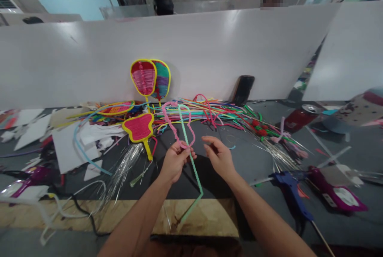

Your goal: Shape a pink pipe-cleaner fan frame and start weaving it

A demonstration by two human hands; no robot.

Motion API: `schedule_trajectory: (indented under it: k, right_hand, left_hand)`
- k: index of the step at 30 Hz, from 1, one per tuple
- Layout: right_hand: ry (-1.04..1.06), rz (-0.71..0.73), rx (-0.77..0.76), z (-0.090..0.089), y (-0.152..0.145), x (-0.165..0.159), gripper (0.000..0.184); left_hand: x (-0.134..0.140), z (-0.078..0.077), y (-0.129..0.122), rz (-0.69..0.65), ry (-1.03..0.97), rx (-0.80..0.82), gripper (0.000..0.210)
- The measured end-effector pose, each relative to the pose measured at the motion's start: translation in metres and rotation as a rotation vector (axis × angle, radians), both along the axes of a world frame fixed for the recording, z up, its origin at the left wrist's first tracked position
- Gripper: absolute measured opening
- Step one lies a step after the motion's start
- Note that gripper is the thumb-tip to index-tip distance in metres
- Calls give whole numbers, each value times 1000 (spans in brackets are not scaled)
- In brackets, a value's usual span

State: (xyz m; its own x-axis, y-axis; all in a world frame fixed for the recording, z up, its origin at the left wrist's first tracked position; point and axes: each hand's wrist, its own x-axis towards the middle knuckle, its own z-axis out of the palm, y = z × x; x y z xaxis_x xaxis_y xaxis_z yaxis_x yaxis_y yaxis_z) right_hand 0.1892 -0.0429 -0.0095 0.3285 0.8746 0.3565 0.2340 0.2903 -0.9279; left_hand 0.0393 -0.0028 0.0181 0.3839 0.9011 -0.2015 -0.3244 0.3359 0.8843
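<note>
1. A wavy pink loop (167, 121), crossed by a bent mint-green stem (193, 165), is held above the dark table (247, 155); likely light, fuzzy, easily bent, best pinched at its base.
2. The left hand (174, 161) pinches both there.
3. The right hand (220, 157), empty, hovers just right, fingers parted.
4. Far: loose coloured stems (229, 111).

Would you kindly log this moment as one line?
left hand: holds pink loop, green stem; right hand: nothing visibly held; phone: leans on panel
</note>
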Motion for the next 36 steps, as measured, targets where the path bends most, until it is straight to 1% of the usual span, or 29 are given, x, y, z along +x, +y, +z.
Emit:
schedule_trajectory:
  k: [3,6,8,11,14,18,22,24,28,30,32,34,36]
  right_hand:
    - [-237,138,104,2,-2,-1,32]
    - [-427,181,88,1,-3,-3,35]
    - [-514,168,69,0,-2,-3,33]
    - [-596,117,94,1,-3,-1,30]
    - [-680,84,101,4,-4,-1,26]
    - [-839,20,66,6,-5,-2,20]
    - [-977,-80,62,5,-6,-4,18]
    - [-1040,-94,76,7,-6,-4,17]
    - [-1129,-38,63,11,-8,-4,19]
    - [-1140,-46,42,12,-8,-4,19]
    - [-1144,-90,29,11,-8,-4,18]
    - [-1134,-131,19,10,-8,-3,18]
    - [-1093,-141,-3,8,-8,-2,20]
  left_hand:
    - [-1,2,-2,-58,-8,-42,37]
    - [-1,1,-4,-99,16,-49,44]
    - [-1,-1,-4,-127,36,-48,45]
    - [-1,-5,-2,-152,71,-45,40]
    - [0,-9,1,-115,111,-56,36]
    - [2,-9,1,-43,157,-59,37]
    - [4,-7,-3,-38,162,-44,36]
    - [4,-7,-4,-35,169,-27,35]
    - [3,-12,-3,-16,225,126,29]
    - [3,-14,-2,-11,244,153,28]
    - [3,-12,-3,-32,210,108,28]
    - [2,-9,-6,-102,139,42,34]
    - [2,-5,-9,-183,97,-6,42]
